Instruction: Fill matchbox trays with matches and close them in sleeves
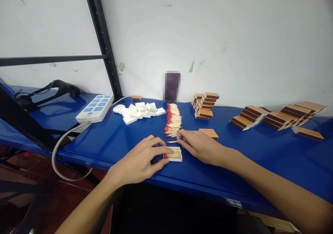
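A small white matchbox tray (173, 154), partly filled with red-tipped matches, lies near the front edge of the blue table (260, 150). My left hand (142, 161) grips the tray's left end between thumb and fingers. My right hand (199, 144) rests just right of it, fingertips pinching a single match (171, 142) at the near end of a long pile of loose matches (173, 119). One brown matchbox sleeve (208, 133) lies behind my right hand.
A heap of empty white trays (142, 111) sits left of the matches. Stacks of brown sleeves (205, 105) stand behind, with more (281, 118) at the right. A white power strip (95, 108) and its cable lie left. A black shelf post (104, 43) rises behind.
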Tool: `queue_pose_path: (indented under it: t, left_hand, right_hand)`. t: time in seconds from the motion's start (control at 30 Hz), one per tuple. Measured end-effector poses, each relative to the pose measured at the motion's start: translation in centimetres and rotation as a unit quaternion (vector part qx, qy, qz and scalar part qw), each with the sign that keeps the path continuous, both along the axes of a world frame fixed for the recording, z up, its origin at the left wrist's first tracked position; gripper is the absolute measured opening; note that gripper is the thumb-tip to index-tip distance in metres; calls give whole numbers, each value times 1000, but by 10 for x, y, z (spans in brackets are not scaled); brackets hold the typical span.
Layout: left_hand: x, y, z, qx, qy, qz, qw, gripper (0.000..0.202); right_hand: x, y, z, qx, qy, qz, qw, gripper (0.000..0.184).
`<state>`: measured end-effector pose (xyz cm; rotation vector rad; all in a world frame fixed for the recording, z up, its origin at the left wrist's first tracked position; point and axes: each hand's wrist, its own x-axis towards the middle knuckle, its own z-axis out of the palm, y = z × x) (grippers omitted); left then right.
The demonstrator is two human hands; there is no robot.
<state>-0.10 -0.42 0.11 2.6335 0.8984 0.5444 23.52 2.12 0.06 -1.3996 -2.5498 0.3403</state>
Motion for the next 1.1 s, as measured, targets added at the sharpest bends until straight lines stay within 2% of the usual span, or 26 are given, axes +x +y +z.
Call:
queue_pose_path:
  t: [0.2, 0.37, 0.43, 0.63, 0.77, 0.9, 1.1]
  left_hand:
    - [1, -1, -2, -9, -16, 35, 999, 18]
    - [1, -2, -5, -24, -18, 101, 994, 13]
    - [0, -1, -5, -28, -19, 98, 995, 15]
    - [-1, 0, -3, 1, -15, 32, 999, 25]
    - [0, 0, -2, 11, -9, 26, 1000, 26]
    - [1, 1, -4, 22, -13, 36, 999, 24]
    - [0, 0, -3, 23, -11, 23, 999, 32]
  right_hand:
    - [-4, -9, 9, 7, 24, -5, 1000, 22]
    - [-8, -14, 12, -18, 26, 54, 998, 17]
    - [-8, -16, 12, -23, 30, 66, 997, 16]
    - [-7, -15, 12, -38, 67, 75, 994, 16]
    - [-6, -11, 10, -17, 70, 38, 997, 20]
    - [-2, -4, 4, 62, 5, -33, 998, 19]
    - [1, 5, 0, 89, -71, -73, 991, 18]
